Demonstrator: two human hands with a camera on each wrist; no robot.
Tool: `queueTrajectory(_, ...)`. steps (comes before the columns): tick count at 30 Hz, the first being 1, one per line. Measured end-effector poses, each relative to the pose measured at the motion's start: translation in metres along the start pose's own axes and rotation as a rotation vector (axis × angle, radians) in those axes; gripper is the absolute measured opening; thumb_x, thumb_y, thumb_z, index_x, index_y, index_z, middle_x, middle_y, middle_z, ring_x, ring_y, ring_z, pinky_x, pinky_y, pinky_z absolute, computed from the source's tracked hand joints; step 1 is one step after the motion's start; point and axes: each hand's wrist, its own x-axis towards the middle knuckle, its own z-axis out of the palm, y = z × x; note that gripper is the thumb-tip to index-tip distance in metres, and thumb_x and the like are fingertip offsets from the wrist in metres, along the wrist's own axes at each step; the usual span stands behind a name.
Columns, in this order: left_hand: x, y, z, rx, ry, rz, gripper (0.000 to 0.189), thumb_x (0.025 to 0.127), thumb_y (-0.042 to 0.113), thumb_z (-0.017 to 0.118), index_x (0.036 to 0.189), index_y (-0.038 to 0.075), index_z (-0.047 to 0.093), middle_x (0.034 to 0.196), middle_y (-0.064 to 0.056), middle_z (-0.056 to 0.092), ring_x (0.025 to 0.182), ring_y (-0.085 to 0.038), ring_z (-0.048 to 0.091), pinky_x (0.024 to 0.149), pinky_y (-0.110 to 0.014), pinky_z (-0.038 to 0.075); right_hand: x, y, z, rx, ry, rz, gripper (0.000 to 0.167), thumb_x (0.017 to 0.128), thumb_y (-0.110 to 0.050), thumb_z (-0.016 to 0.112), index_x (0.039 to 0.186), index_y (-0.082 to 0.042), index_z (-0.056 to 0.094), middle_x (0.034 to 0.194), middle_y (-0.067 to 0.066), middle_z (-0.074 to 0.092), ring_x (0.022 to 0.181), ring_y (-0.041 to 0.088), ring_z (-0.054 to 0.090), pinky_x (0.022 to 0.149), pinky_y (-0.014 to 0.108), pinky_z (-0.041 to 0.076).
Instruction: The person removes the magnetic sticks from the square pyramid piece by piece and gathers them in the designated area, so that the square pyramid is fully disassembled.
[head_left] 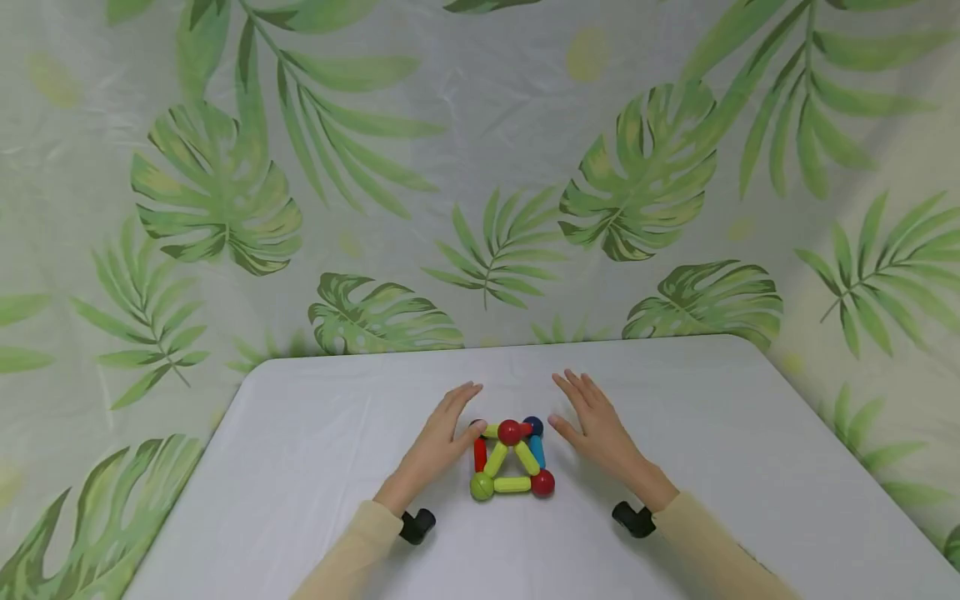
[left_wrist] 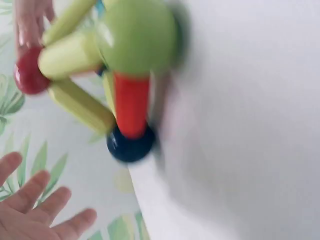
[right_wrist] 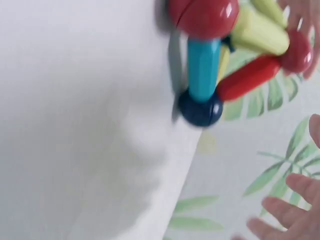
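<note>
As the left hand point(head_left: 437, 439) faces the right hand point(head_left: 602, 431), a pyramid point(head_left: 497, 458) sits between.

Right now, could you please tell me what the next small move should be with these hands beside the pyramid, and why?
I would probably ease the left hand and right hand gently outward: the rod-and-ball pyramid stands on the table with neither hand gripping it, and its sloping rods meet at the raised red ball.
</note>
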Motion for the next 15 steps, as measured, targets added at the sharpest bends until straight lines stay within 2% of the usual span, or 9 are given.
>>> queueTrajectory(2, 0.002, 0.005, 0.005, -0.112, -0.052, 0.026, 0.053, 0.096, 0.029, 0.059, 0.143, 0.009, 0.042, 0.141, -0.012, 0.044, 0.131, -0.031, 0.039, 0.104, -0.05, 0.033, -0.002, -0.007, 0.003, 0.144, -0.023, -0.004, 0.056, 0.092, -0.023, 0.064, 0.14, -0.001, 0.043, 0.14, 0.021, 0.044, 0.129, 0.04, 0.038, 0.102, 0.057, 0.033)
queueTrajectory(3, 0.003, 0.007, 0.008, -0.139, -0.074, 0.032, 0.052, 0.096, 0.029, 0.059, 0.141, 0.008, 0.044, 0.138, -0.012, 0.047, 0.128, -0.03, 0.042, 0.103, -0.049, 0.036, -0.004, -0.011, 0.005, 0.211, -0.042, 0.001, 0.05, 0.092, -0.02, 0.065, 0.134, 0.0, 0.048, 0.134, 0.02, 0.051, 0.123, 0.038, 0.046, 0.097, 0.054, 0.04)
queueTrajectory(5, 0.004, 0.012, 0.015, -0.164, -0.101, 0.033, 0.05, 0.095, 0.029, 0.061, 0.138, 0.008, 0.048, 0.133, -0.011, 0.052, 0.122, -0.029, 0.047, 0.099, -0.046, 0.04, -0.007, -0.019, 0.01, 0.316, -0.087, 0.008, 0.038, 0.091, -0.018, 0.067, 0.121, 0.002, 0.056, 0.118, 0.017, 0.061, 0.107, 0.032, 0.057, 0.087, 0.044, 0.05)
queueTrajectory(7, 0.004, 0.016, 0.022, -0.153, -0.108, 0.024, 0.047, 0.094, 0.031, 0.062, 0.135, 0.008, 0.051, 0.128, -0.008, 0.055, 0.117, -0.027, 0.05, 0.095, -0.042, 0.044, -0.008, -0.025, 0.016, 0.382, -0.125, -0.003, 0.028, 0.088, -0.015, 0.069, 0.108, 0.003, 0.06, 0.102, 0.012, 0.065, 0.092, 0.026, 0.062, 0.075, 0.034, 0.053)
queueTrajectory(10, 0.003, 0.019, 0.03, -0.115, -0.075, 0.02, 0.043, 0.093, 0.032, 0.062, 0.129, 0.01, 0.054, 0.123, -0.005, 0.057, 0.109, -0.022, 0.052, 0.087, -0.037, 0.048, -0.01, -0.031, 0.023, 0.402, -0.151, -0.021, 0.02, 0.085, -0.01, 0.072, 0.098, 0.002, 0.061, 0.089, 0.006, 0.064, 0.078, 0.019, 0.061, 0.065, 0.025, 0.052)
queueTrajectory(13, 0.003, 0.02, 0.032, -0.098, -0.049, 0.033, 0.039, 0.093, 0.03, 0.062, 0.126, 0.011, 0.057, 0.119, -0.002, 0.059, 0.104, -0.019, 0.053, 0.084, -0.035, 0.048, -0.012, -0.033, 0.028, 0.398, -0.138, -0.015, 0.018, 0.082, -0.002, 0.072, 0.094, 0.0, 0.059, 0.084, 0.003, 0.062, 0.074, 0.016, 0.06, 0.063, 0.023, 0.051)
queueTrajectory(15, 0.003, 0.019, 0.032, -0.11, -0.058, 0.043, 0.038, 0.093, 0.028, 0.063, 0.127, 0.012, 0.057, 0.118, -0.001, 0.06, 0.104, -0.017, 0.054, 0.085, -0.034, 0.048, -0.014, -0.035, 0.03, 0.4, -0.128, 0.004, 0.018, 0.081, 0.001, 0.07, 0.093, 0.0, 0.058, 0.085, 0.002, 0.061, 0.075, 0.016, 0.059, 0.064, 0.023, 0.051)
